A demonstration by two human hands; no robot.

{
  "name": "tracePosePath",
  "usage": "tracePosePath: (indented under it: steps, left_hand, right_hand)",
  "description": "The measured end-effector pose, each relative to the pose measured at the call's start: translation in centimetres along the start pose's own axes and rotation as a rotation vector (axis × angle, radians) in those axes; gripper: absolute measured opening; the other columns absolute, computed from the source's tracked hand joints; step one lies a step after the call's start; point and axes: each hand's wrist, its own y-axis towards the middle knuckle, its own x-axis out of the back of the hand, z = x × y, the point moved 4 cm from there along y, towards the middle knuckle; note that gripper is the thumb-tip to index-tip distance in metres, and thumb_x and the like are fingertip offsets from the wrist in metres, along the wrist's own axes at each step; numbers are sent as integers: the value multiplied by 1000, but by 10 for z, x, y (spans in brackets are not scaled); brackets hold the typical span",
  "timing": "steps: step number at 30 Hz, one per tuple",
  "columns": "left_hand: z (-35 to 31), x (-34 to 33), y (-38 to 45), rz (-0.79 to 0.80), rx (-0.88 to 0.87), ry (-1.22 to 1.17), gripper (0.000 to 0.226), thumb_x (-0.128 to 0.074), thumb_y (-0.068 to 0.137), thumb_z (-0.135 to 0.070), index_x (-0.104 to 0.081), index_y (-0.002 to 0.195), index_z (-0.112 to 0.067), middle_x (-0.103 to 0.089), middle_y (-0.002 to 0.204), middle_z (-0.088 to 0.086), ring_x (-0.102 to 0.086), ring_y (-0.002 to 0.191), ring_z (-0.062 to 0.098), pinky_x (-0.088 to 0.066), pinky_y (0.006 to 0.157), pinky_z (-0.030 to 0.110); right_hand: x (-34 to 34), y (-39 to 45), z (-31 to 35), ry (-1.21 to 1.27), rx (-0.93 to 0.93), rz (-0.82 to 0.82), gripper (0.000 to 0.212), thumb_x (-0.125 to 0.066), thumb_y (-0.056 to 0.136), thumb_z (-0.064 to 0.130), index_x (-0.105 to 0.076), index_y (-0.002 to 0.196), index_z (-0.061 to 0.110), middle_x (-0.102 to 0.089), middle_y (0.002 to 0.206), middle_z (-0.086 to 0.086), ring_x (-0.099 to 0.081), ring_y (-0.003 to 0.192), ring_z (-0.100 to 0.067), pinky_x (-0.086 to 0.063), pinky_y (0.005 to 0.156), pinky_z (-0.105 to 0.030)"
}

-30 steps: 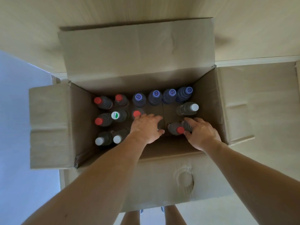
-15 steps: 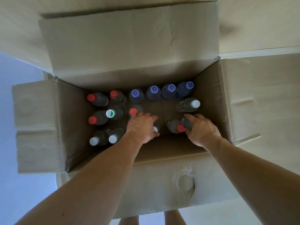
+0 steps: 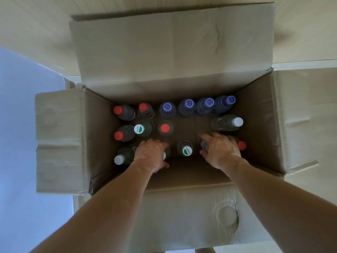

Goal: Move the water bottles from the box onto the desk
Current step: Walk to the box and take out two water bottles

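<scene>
— What did the bottles look like?
— Clear plastic water bottles [image 3: 186, 108], standing upright on the floor of an open cardboard box [image 3: 259, 114]. Caps differed: red, white, purple with a swirl, and white with a green mark.

— Where were they relative to the hands?
— The left hand [image 3: 152, 156] was down among the near-left bottles, curled over a white-capped bottle [image 3: 165, 155] whose cap peeked out beside the fingers. A second white-capped bottle [image 3: 121, 157] stood just left of that hand, and a red-capped bottle [image 3: 165, 128] just beyond its fingertips.

— And the right hand?
— The right hand [image 3: 219, 150] gripped a bottle [image 3: 203, 145] at its neck, the cap hidden under the fingers. A red cap [image 3: 241, 145] showed just right of that hand. A green-marked bottle [image 3: 187, 150] stood between the two hands, apart from both.

— The rest?
— The purple-capped row stood along the far wall, well beyond both hands. All four box flaps were folded outward.
</scene>
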Motion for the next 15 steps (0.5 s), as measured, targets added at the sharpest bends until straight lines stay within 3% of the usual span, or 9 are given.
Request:
tracePosePath:
  steps: [7, 15]
  left_hand:
    - [1, -12, 20, 31, -59, 78, 72, -80, 80, -44, -49, 143, -31, -55, 134, 1, -55, 125, 25, -38, 104, 36]
    - [12, -23, 38, 45, -156, 152, 76, -81, 81, -33, -44, 147, -30, -50, 143, 1, -53, 128, 27, -39, 107, 40]
  right_hand:
    - [-21, 28, 36, -135, 183, 87, 69, -65, 91, 44, -30, 150, 39, -50, 142, 0, -44, 136, -26, -15, 122, -50]
    - [-33, 66, 44, -252, 277, 188, 74, -72, 87, 37, -32, 149, 33, -49, 145, -3, -48, 133, -28, -30, 113, -48]
